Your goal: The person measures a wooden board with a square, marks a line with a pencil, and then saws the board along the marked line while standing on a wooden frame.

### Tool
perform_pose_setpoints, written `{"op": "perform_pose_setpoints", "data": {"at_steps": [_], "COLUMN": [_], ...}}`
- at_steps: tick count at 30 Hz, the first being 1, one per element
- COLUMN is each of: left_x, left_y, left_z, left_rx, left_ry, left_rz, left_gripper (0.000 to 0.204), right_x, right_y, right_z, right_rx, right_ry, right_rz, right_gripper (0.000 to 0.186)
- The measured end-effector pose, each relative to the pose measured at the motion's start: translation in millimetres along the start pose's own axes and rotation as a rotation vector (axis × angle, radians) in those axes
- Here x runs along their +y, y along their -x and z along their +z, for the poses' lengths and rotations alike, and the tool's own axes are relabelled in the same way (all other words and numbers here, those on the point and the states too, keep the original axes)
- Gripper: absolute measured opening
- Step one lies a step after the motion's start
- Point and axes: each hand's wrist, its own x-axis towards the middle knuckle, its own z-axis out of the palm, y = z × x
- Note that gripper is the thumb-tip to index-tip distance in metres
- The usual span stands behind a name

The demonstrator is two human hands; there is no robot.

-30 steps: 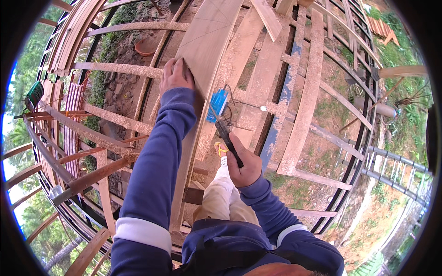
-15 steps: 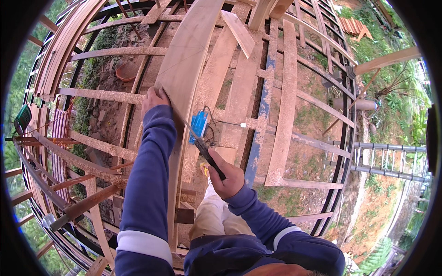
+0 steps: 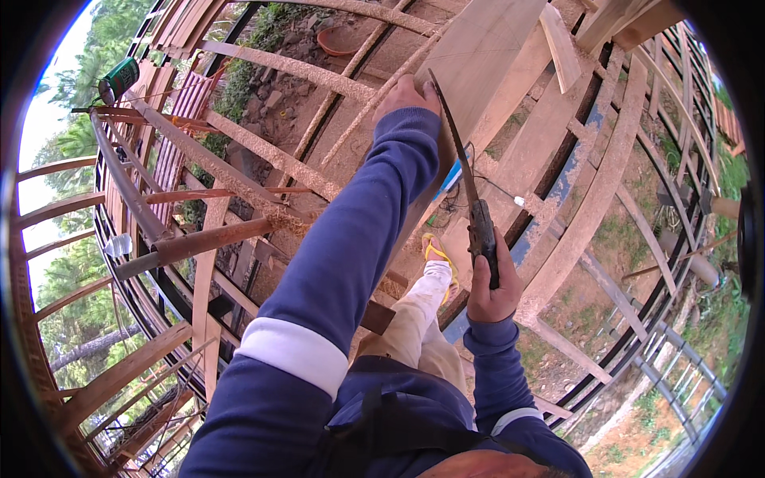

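My left hand (image 3: 405,97) grips the edge of a wide wooden plank (image 3: 482,48) with pencil lines on it, fingers bent over the board. My right hand (image 3: 492,287) is closed round the black handle of a hand saw (image 3: 470,191). The long narrow blade points away from me along the plank's edge, its tip beside my left thumb. Partly hidden behind the blade and board, a blue power tool (image 3: 453,177) with a dark cable lies lower down on sawdust-covered boards.
Open wooden joists (image 3: 295,68) surround me over soil and rocks. A rusty pipe (image 3: 207,248) crosses at left, near stacked slats (image 3: 183,119). A short offcut (image 3: 558,44) lies right of the plank. My sandalled foot (image 3: 437,251) is below. A metal ladder (image 3: 685,366) shows at right.
The view has swung, so the plank leans further to the right. The saw blade has tilted more upright, its tip rising along the board to my left hand, which stays on the plank.
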Motion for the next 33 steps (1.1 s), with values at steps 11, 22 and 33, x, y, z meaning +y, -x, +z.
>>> {"op": "perform_pose_setpoints", "data": {"at_steps": [11, 22, 33], "left_x": [1.3, 6.7, 10.5], "left_y": [-1.5, -1.4, -0.2], "left_z": [10.5, 15.8, 12.2], "left_rx": [0.028, 0.041, 0.019], "left_ry": [0.002, -0.096, -0.047], "left_rz": [0.035, 0.052, 0.050], "left_gripper": [0.042, 0.043, 0.042], "right_x": [6.3, 5.3, -0.8], "right_y": [-5.5, -10.7, -21.1], "right_z": [-3.7, -13.5, -19.8], "right_rx": [-0.021, -0.030, -0.094], "right_ry": [-0.019, 0.072, 0.076], "right_rz": [0.005, 0.007, 0.024], "right_gripper": [0.044, 0.048, 0.049]}}
